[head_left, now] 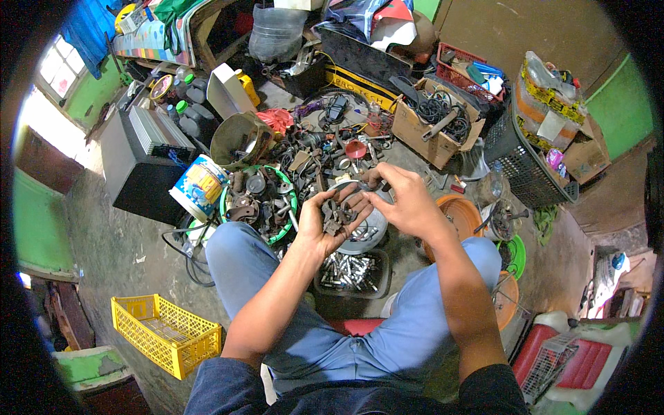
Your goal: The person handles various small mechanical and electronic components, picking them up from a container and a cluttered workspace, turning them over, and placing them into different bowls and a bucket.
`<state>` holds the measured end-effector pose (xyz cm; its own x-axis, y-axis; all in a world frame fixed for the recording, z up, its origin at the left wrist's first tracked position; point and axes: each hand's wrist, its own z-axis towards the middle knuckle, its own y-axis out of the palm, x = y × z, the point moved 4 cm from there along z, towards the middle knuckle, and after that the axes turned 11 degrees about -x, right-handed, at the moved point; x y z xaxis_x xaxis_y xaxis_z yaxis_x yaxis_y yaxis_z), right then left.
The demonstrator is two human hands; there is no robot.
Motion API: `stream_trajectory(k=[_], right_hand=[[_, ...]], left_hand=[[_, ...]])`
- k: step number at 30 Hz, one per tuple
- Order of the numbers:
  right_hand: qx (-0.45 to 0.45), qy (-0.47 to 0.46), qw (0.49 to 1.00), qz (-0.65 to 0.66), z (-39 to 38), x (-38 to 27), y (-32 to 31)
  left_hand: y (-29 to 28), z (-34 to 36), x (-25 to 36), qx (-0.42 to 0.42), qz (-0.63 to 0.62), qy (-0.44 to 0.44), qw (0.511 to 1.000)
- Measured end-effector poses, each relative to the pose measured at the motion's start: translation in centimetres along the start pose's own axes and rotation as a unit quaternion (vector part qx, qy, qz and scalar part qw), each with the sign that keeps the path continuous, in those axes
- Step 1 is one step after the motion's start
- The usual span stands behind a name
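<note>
My left hand (315, 225) is turned palm up, its fingers curled a little around a small heap of dark metal parts (337, 218). Close beside it is my right hand (407, 202), thumb and fingers drawn together in a pinch by the left fingertips. What the right fingers hold, if anything, is too small and dark to make out. Beneath both hands stands a round grey bowl (375, 234), partly covered by them. Nearer to me, between my legs, a dark tray (382, 289) holds many shiny, slim metal pieces (349, 270).
Left of my hands, a green-rimmed basket (293, 197) is full of metal parts. Loose parts (304, 155) spread beyond it. Orange basins (460, 211) stand to the right, a cardboard box of cables (422, 142) farther back. A yellow crate (166, 339) lies at lower left.
</note>
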<state>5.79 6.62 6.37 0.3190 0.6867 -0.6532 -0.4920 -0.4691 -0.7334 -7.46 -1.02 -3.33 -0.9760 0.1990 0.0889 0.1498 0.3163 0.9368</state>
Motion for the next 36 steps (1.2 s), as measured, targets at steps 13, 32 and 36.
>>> stream_trajectory(k=[13, 32, 36], right_hand=[[0.068, -0.048, 0.996, -0.017, 0.1, -1.3, -1.2], [-0.059, 0.048, 0.982, 0.172, 8.0, 0.3, 13.9], [-0.089, 0.163, 0.927, 0.327, 9.0, 4.3, 23.0]], left_hand=[[-2.3, -0.1, -0.1, -0.013, -0.028, -0.005, 1.000], [-17.7, -9.3, 8.5, 0.114, 0.011, 0.185, 0.976], [-22.5, -10.8, 11.1, 0.175, -0.047, 0.247, 0.952]])
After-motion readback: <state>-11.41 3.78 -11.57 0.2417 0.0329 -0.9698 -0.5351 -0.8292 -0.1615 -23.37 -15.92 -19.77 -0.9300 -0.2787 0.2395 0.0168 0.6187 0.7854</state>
